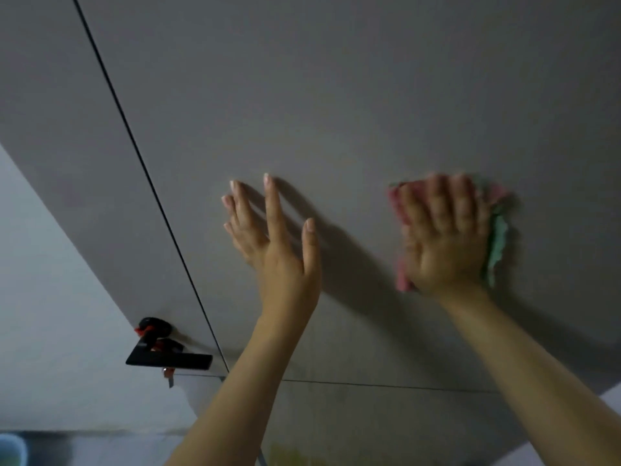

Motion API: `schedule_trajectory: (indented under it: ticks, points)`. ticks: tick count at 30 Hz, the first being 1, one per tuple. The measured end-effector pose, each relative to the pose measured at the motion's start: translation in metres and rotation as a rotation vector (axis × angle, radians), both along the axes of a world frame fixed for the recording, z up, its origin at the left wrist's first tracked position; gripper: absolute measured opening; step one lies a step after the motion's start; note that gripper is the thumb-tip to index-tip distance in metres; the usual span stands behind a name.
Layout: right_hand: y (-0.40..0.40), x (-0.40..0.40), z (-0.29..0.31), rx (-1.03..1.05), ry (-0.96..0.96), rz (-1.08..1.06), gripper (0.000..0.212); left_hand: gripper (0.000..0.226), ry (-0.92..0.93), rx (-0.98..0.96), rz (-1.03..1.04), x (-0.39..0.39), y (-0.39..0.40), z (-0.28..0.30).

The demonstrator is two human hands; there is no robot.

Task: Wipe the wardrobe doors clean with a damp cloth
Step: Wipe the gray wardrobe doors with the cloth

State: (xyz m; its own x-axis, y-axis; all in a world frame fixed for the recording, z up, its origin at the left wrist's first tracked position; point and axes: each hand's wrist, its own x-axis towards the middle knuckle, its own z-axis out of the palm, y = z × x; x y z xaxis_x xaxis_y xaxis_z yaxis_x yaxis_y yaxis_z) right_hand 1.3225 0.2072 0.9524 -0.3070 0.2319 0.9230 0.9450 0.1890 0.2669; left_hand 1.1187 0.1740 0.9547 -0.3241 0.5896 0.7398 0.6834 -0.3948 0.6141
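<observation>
My right hand (447, 243) presses a pink and green cloth (497, 237) flat against the grey wardrobe door (336, 95), fingers straight over it. My left hand (275, 240) rests beside it, fingers spread, holding nothing. A dark seam (148, 176) splits the panels to the left. Down left, a black door handle (168, 356) sits by a pale wall (50, 314).

Smooth, matt grey panel of the flat wardrobe door (336, 95). Soft, pink-and-green fabric cloth (497, 237) with frayed, wavy edges, against that door. Matt black, hard-looking lever handle (168, 359), left of the door's dark seam.
</observation>
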Motion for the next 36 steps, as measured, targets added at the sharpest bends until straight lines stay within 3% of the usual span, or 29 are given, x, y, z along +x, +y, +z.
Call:
schedule_trajectory:
  ticks: [2,5,6,10,11,13,15,18,19,20,23,25,29,32,34,36]
  points:
    - [0.000,0.015,0.011,0.062,0.255,-0.091,0.051,0.072,0.051,-0.023,0.032,0.003,0.002,-0.001]
    - [0.000,-0.023,0.019,0.131,0.654,-0.125,0.049,0.081,0.095,-0.049,0.062,0.003,0.004,-0.002]
    - [-0.001,-0.040,0.013,0.121,0.651,-0.091,0.050,0.083,0.096,-0.046,0.067,0.004,0.004,-0.001]
    - [-0.001,-0.033,-0.029,-0.027,0.099,0.050,0.053,0.086,0.091,-0.016,0.094,0.010,0.005,0.002]
    - [-0.001,-0.013,-0.032,-0.031,0.047,0.059,0.053,0.086,0.091,-0.018,0.100,0.009,0.005,0.002]
    - [-0.002,0.025,-0.028,0.000,0.111,0.015,0.051,0.086,0.084,-0.026,0.105,0.009,0.004,0.002]
    - [-0.002,0.051,-0.014,0.059,0.309,-0.052,0.049,0.085,0.107,-0.012,0.102,0.014,0.002,0.003]
    - [-0.001,0.021,0.001,0.157,0.740,-0.109,0.049,0.079,0.209,0.064,0.050,0.041,-0.002,0.006]
    - [0.000,0.004,0.001,0.156,0.783,-0.096,0.049,0.078,0.241,0.088,0.026,0.053,-0.003,0.007]
    - [0.000,-0.008,-0.004,0.138,0.708,-0.078,0.050,0.076,0.268,0.107,0.003,0.065,-0.003,0.009]
    - [-0.003,0.016,-0.031,0.016,0.222,-0.020,0.051,0.069,0.322,0.147,-0.061,0.090,-0.002,0.010]
    - [-0.004,0.067,-0.035,0.025,0.141,-0.001,0.051,0.061,0.356,0.172,-0.079,0.096,0.000,0.007]
    - [-0.004,0.131,-0.017,0.131,0.506,-0.133,0.051,0.054,0.429,0.205,-0.107,0.112,0.004,0.000]
    - [-0.003,0.087,-0.011,0.186,0.975,-0.146,0.056,0.050,0.463,0.217,-0.145,0.134,0.004,-0.006]
    - [-0.006,0.059,-0.024,0.140,0.965,-0.129,0.054,0.046,0.483,0.237,-0.149,0.147,0.005,-0.007]
    - [-0.011,0.072,-0.046,-0.001,0.735,-0.131,0.050,0.046,0.491,0.248,-0.116,0.152,0.006,-0.009]
